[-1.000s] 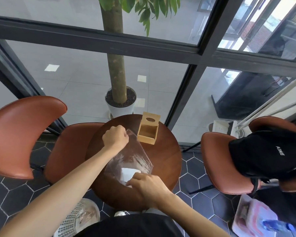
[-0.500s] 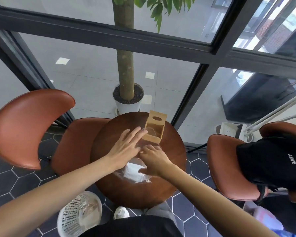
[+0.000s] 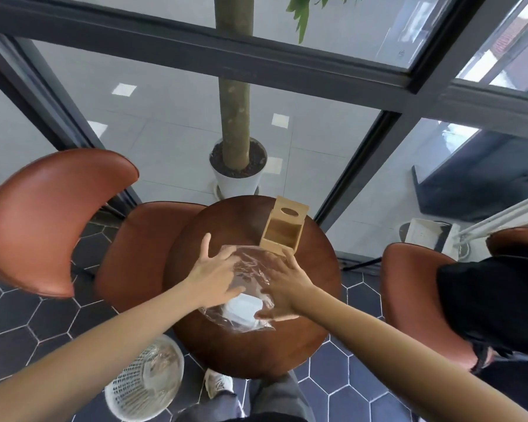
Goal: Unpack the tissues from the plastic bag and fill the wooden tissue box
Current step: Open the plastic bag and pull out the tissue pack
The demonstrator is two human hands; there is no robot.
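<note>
A round, dark-brown wooden table (image 3: 311,306) fills the middle of the view, seen from above, with rust-brown leather chairs to the left (image 3: 52,220) and right (image 3: 409,300). At its far edge stands the light wooden tissue box (image 3: 282,228), lid with an oval slot tipped up and the inside empty. Just near of the box lies a clear, crinkled plastic bag (image 3: 250,287), its far end reaching the box's near wall. A white stack of tissues (image 3: 241,309) sits inside the bag at its near end. The person's left hand (image 3: 215,275) lies flat on the bag's left side with fingers spread and released, gripping nothing. The right hand (image 3: 284,284) lies on the bag's right side, fingers loosely extended; whether its thumb pinches the film cannot be told. The step in hand appears to be opening the bag. Done well, one hand would pin the film while the other finds the mouth and draws the stack out whole and square, so it drops neatly into the box. The bag's opening is hard to make out through glare and wrinkles, the tissue count is unreadable, and the box's base is hidden behind its front wall.
</note>
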